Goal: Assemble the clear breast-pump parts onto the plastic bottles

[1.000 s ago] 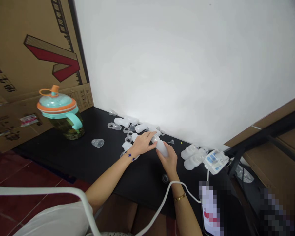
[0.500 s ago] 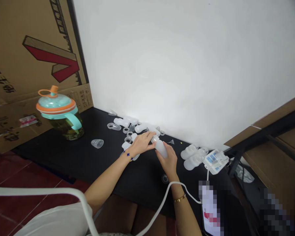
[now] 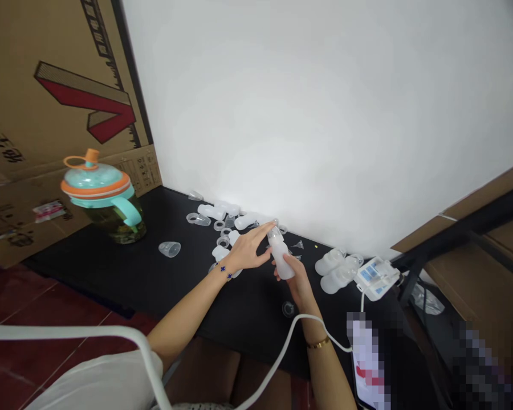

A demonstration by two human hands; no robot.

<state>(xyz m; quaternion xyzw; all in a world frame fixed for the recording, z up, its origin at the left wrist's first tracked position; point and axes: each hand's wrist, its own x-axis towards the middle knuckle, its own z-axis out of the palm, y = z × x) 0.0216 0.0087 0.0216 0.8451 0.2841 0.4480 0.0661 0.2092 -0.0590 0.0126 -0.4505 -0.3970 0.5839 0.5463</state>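
Note:
A frosted white bottle (image 3: 283,261) with a clear top is held over the black table by my right hand (image 3: 298,278), whose fingers wrap round its lower part. My left hand (image 3: 251,248) has its fingers stretched toward the bottle's clear top, the fingertips touching or very near it, thumb apart. Beyond my left hand lie several loose white bottles (image 3: 211,212), rings (image 3: 219,226) and clear caps. Two bottles with clear tops (image 3: 341,275) lie to the right. A small clear round part (image 3: 288,309) is on the table below my right hand.
At the left stands a teal and orange lidded jug (image 3: 118,219). A clear cap (image 3: 170,249) lies near it on the black table (image 3: 145,279). A white power strip (image 3: 377,278), a phone (image 3: 365,364) and a white cable (image 3: 277,364) are at the right and front.
The bottle has become more upright, and my right hand has shifted lower around it. My left fingers have straightened and opened from their curled hold at the bottle's top.

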